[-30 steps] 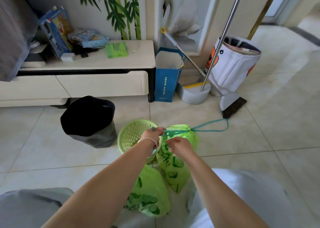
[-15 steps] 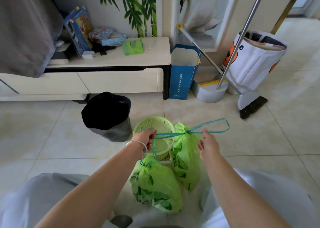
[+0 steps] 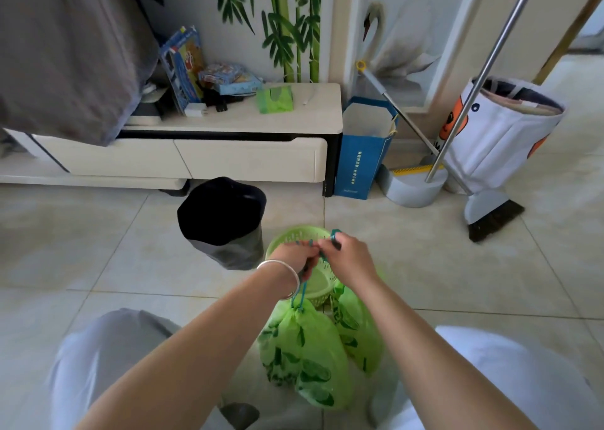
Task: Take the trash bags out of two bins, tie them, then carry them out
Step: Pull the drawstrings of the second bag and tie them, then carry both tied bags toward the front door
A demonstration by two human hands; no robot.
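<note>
Two light green plastic trash bags printed with darker green leaves hang side by side over the tiled floor [image 3: 457, 266], their long axes near vertical, gathered necks up and rounded bottoms down. The nearer bag [image 3: 304, 357] hangs under the left wrist; the second bag [image 3: 359, 338] sits just to its right, touching it. Teal drawstring cords [image 3: 302, 291] rise from the nearer bag's cinched neck up into the hands.

The left hand [image 3: 294, 255], a silver bangle [image 3: 282, 274] on its wrist, has its grip closed on the cords, fingers curled tight. The right hand [image 3: 351, 258] meets it fingertip to fingertip, its grip pinched on a loop of the same teal cord that shows above its knuckles.

Directly behind the hands stands a small round green plastic mesh bin [image 3: 294, 235], upright, no liner visible inside. To its left stands a grey bin lined with a black bag [image 3: 224, 220]. Beyond them are a low cream counter [image 3: 248, 161], a blue paper bag [image 3: 364, 155], a dustpan [image 3: 413, 184] and a broom [image 3: 495, 219].
</note>
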